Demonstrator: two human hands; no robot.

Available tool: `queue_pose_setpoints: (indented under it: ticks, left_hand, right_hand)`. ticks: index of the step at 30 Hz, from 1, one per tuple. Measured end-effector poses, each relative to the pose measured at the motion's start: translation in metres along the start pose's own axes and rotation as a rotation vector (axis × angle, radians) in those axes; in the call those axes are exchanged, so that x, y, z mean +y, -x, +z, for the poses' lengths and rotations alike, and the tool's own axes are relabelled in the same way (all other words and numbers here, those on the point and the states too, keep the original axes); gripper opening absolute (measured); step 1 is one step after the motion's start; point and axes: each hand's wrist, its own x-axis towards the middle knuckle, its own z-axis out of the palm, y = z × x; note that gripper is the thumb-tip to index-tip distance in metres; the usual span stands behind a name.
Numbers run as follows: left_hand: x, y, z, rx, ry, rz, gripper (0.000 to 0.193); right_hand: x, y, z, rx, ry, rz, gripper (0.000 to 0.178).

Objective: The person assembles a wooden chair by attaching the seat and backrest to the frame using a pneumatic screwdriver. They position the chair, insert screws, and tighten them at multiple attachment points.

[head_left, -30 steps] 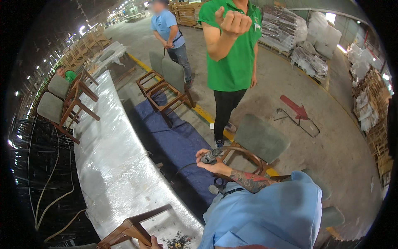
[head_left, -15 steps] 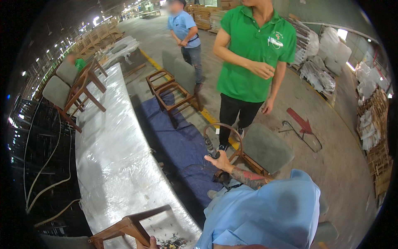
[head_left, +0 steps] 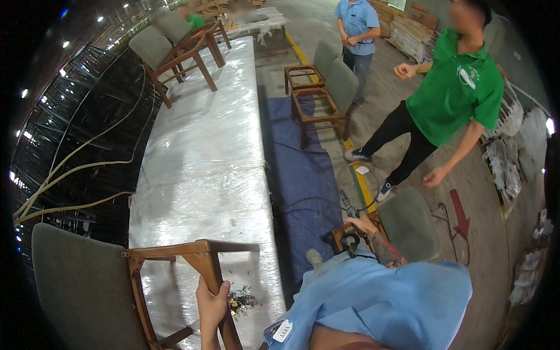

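At the lower left of the table, my left hand (head_left: pixel 212 304) is closed round a wooden leg of a chair frame (head_left: pixel 195 249) that lies tipped on its side. The grey padded back (head_left: pixel 81 291) of this chair shows at the left edge. Beside that hand, a small pile of dark and brass-coloured screws (head_left: pixel 244 301) lies on the plastic-wrapped table (head_left: pixel 201 192). Off to the right, at my side, my right hand (head_left: pixel 363 224) grips a slim air screwdriver (head_left: pixel 347 203) with a hose running from it. A grey chair back (head_left: pixel 408 224) stands near my right forearm.
Chairs stand at the table's far end (head_left: pixel 198 55) and on the floor (head_left: pixel 324 96) by a blue sheet (head_left: pixel 300 169). A person in a green shirt (head_left: pixel 452 96) stands at right; another in light blue (head_left: pixel 357 26) is behind. A red object (head_left: pixel 459 214) with black cord lies on the floor.
My view has turned left and down, bringing more of the tipped chair into sight. The person in green has stepped apart and leans. My hands keep hold of the chair leg and screwdriver.
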Motion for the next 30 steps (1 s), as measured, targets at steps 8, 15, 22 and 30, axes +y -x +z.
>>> queue_pose_setpoints:
  ticks: [8, 15, 22, 30]
  left_hand:
    - [0.005, -0.003, 0.001, -0.026, 0.009, -0.065, 0.033]
    - [0.002, -0.003, 0.002, -0.031, 0.020, -0.038, 0.035]
    - [0.004, -0.002, 0.000, -0.042, 0.014, -0.005, 0.029]
    - [0.002, -0.003, -0.002, -0.036, 0.013, 0.020, 0.025]
  right_hand:
    - [0.094, -0.010, 0.016, -0.349, 0.124, 0.409, 0.074]
    - [0.095, 0.001, 0.011, -0.334, 0.112, 0.486, 0.074]
    - [0.095, 0.000, 0.011, -0.328, 0.104, 0.526, 0.074]
    - [0.082, -0.001, 0.010, -0.313, 0.119, 0.553, 0.074]
